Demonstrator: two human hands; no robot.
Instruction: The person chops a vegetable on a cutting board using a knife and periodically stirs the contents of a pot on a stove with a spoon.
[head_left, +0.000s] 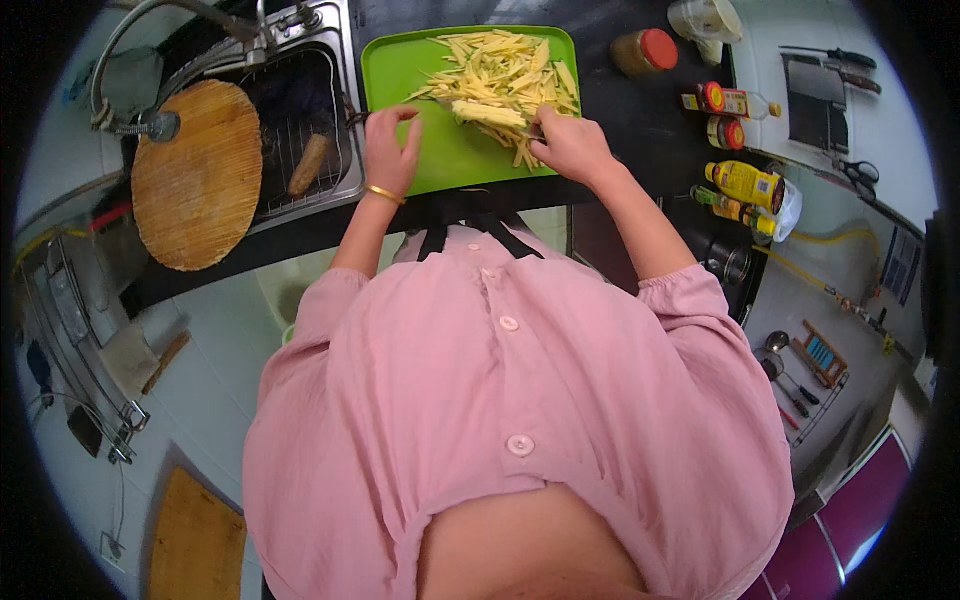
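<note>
A green cutting board (450, 165) lies on the dark counter, with a heap of pale yellow cut strips (510, 67) spread over its far and right parts. My right hand (574, 146) grips the handle of a knife (535, 132) at the board's right side. Strips lie in a row on the blade and hide most of it. Over the board's left edge is my left hand (394, 150), fingers apart and holding nothing. It wears a gold-coloured bangle (385, 195) at the wrist.
Left of the board is a metal sink (346, 161) with a faucet (161, 126). A round wooden board (199, 176) leans over it, beside a brown root-like piece (307, 165). A red-lidded jar (645, 52) and several bottles, such as a yellow one (746, 184), stand at the right.
</note>
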